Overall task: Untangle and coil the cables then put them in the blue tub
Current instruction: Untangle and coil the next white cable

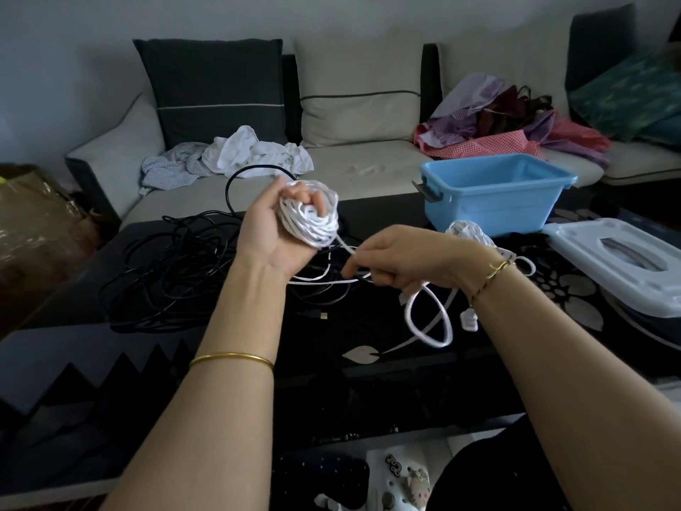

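My left hand (272, 230) is raised over the dark table, and a white cable coil (313, 223) is wound round its curled fingers. From the coil a white strand runs down to my right hand (398, 260), which pinches it just above the table. The loose end of the white cable (435, 319) loops below my right wrist, with a white plug hanging beside it. A tangle of black cables (173, 267) lies on the table to the left. The blue tub (493, 201) stands open at the table's far right.
The tub's white lid (619, 267) lies at the right edge of the table. Beyond the table is a sofa with cushions, white clothes (254, 153) and a pile of red and purple fabric (516, 123). A brown package (29, 223) sits at the far left.
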A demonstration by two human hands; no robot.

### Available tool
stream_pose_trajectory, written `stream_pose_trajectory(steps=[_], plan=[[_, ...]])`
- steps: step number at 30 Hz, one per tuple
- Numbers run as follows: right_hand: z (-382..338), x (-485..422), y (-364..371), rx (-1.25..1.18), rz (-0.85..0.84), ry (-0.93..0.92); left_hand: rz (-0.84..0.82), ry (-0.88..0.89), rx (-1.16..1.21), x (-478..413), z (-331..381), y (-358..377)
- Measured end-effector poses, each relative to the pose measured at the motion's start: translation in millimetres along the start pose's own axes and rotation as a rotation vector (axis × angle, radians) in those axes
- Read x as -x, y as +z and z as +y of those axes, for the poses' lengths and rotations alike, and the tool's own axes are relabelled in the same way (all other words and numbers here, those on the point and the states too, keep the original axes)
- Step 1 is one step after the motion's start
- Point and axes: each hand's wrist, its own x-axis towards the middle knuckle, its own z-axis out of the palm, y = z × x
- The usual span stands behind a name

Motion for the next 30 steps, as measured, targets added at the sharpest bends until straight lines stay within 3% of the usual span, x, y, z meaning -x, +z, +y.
stream_pose_trajectory(steps=[3,5,7,14,18,23,28,30], plan=[[-19.0,7.6,3.5,0.212,-0.09,-0.008,0.105,0.171,-0.155,-10.7,-1.3,-4.2],[-29.4,13.8,3.6,0.333,-0.134,-0.016,0.251,0.327,-0.48,-16.3,-4.4,-9.9],[-35.9,16.5,1.1,0.405,-0.077,-0.06,0.274,0.452,-0.896,-15.8,-10.2,-14.7],[-25.7,11.7,-12.9,0.649,0.364,-0.135,-0.137,0.152,-1.625,-5.5,-28.4,-8.5],[-17.3,16.3,-28.2,0.596,0.582,-0.089,-0.18,-0.071,-1.545,-1.6,-28.7,-7.4],[0.5,10.7,-29.3,0.101,0.573,-0.157,-0.223,-0.22,-1.311,4.5,-30.5,1.8],[11.2,-3.9,-16.4,-0.019,0.563,-0.189,-0.141,-0.434,-0.923,4.0,-26.6,7.6],[11.9,-6.1,-9.8,0.047,0.553,-0.208,-0.144,-0.451,-0.762,2.6,-21.8,6.2]])
